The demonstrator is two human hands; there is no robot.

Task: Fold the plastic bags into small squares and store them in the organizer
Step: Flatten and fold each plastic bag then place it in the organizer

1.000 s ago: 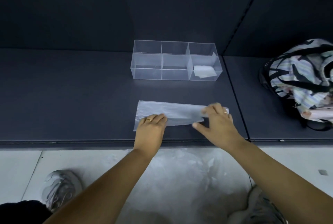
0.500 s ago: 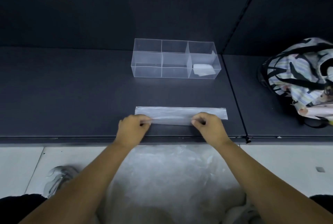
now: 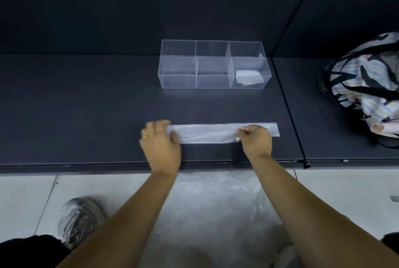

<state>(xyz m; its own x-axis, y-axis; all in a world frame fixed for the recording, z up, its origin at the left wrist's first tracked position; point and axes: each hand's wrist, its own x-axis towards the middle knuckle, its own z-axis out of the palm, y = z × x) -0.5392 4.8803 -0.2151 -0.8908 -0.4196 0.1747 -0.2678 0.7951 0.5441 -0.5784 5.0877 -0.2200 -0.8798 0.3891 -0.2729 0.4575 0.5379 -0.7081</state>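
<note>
A clear plastic bag (image 3: 207, 134), folded into a long narrow strip, lies on the dark table near its front edge. My left hand (image 3: 160, 141) rests on the strip's left end, thumb on top of the plastic, fingers spread. My right hand (image 3: 254, 139) is curled into a fist and pinches the strip near its right end. Behind the strip stands a clear three-compartment organizer (image 3: 179, 80). A small folded white bag (image 3: 248, 76) lies in its right compartment; the other two compartments hold nothing.
A striped fabric bag (image 3: 367, 86) sits on the table at the far right, past a seam in the tabletop. Loose clear plastic bags (image 3: 216, 209) lie on the tiled floor below the table edge, between my shoes (image 3: 79, 220).
The half-folded bag was folded over into a narrow strip. Both hands then slid outward along it: the left to its left end, opening; the right toward its right end.
</note>
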